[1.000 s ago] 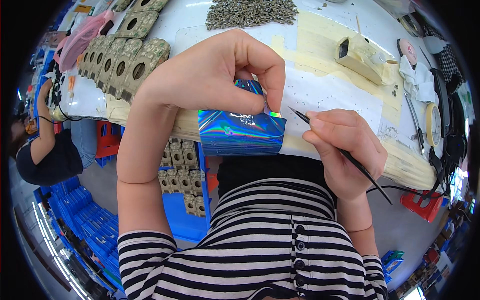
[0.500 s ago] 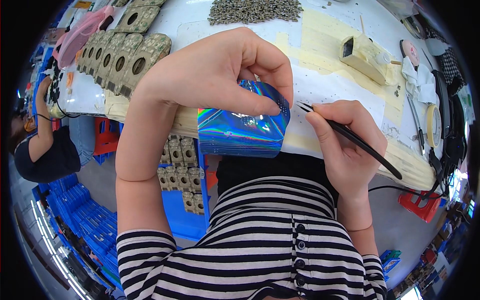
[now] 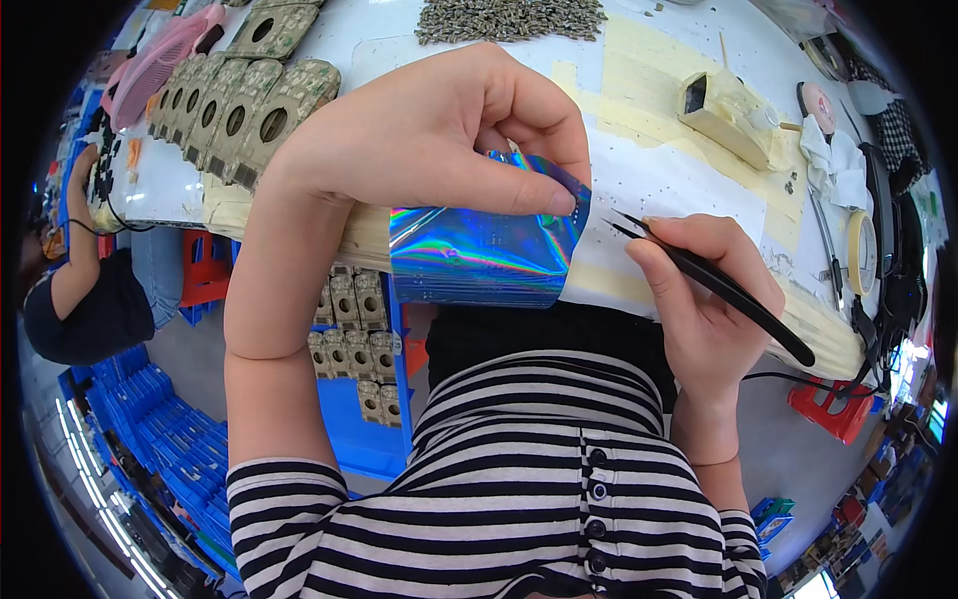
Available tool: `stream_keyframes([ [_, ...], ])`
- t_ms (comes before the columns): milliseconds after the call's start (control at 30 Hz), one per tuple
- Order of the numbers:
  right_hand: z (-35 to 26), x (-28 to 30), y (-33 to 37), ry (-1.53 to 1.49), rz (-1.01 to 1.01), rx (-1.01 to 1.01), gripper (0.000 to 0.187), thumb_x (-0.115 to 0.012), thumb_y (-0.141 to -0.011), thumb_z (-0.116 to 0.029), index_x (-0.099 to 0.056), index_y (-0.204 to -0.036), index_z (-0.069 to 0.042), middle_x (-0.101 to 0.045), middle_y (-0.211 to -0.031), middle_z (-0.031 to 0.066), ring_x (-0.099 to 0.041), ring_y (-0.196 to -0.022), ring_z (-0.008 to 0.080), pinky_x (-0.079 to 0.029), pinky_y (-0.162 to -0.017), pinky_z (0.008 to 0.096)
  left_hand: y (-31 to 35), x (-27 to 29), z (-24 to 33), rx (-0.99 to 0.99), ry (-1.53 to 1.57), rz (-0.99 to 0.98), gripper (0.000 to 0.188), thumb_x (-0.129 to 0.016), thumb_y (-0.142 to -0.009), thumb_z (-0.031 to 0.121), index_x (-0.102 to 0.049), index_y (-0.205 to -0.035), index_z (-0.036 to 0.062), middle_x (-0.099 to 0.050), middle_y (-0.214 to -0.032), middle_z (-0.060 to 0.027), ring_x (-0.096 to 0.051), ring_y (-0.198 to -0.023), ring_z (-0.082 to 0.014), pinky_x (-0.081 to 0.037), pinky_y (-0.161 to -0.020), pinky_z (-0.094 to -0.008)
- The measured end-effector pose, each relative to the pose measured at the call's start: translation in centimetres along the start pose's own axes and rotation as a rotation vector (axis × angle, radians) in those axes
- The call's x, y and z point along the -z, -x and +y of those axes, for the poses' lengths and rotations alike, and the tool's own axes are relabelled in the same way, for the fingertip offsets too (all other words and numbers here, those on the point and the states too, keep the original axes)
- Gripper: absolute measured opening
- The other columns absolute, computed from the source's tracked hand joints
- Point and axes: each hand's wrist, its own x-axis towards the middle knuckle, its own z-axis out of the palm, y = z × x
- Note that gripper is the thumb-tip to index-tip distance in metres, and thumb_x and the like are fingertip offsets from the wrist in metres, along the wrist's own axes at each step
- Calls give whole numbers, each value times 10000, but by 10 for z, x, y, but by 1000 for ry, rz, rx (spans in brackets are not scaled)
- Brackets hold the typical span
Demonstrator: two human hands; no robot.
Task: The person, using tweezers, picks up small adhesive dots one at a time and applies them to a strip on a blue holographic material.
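Note:
A shiny blue holographic sheet [image 3: 479,255] hangs bent over the table's near edge, pinched at its upper right corner by the thumb and fingers of my left hand [image 3: 449,140]. Small dark dots show on the sheet beside the thumb. Black tweezers [image 3: 733,292] rest in the grip of my right hand [image 3: 714,275], their tips parted and pointing left, a little right of the sheet and apart from it. Under the tips lies white paper [image 3: 689,190] scattered with tiny dark specks. Whether the tips hold anything is too small to tell.
Camouflage-patterned cases with round holes [image 3: 235,115] stand in a row at the left. A pile of small metallic parts [image 3: 509,20] lies at the back. To the right are a tape-covered box [image 3: 733,115] and a tape roll [image 3: 862,252]. Another person [image 3: 85,290] sits far left.
The tweezers and my right hand have shifted slightly right and down, with the tips wider apart. My left thumb and the sheet's held corner have moved a little right and up.

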Motion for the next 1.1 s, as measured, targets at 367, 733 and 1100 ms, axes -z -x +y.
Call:
stream_keyframes([
  [367,-4,2,-4,-245,9,-236,115,-757,-838,-59,-674,-862,18,-647,-742,5,-540,-646,32,-426,-569,155,0,1,0,13,-34,-107,124,-714,-802,8,-691,-913,-40,-701,-1013,-177,-672,-940,-162,-539,-799,-256],
  [733,-5,-1,-11,-302,-5,-294,123,-732,-864,-66,-680,-902,39,-661,-752,18,-561,-656,33,-440,-576,156,-1,2,-2,-48,-34,-181,92,-715,-788,-6,-698,-864,-55,-676,-1091,-245,-684,-963,-201,-553,-795,-285],
  [1100,-5,2,-10,-361,48,-312,117,-721,-871,-59,-685,-906,47,-676,-768,36,-598,-671,55,-473,-601,164,-2,-1,-7,-125,34,-155,96,-723,-777,0,-702,-854,-53,-680,-1068,-252,-686,-955,-195,-545,-772,-258],
])
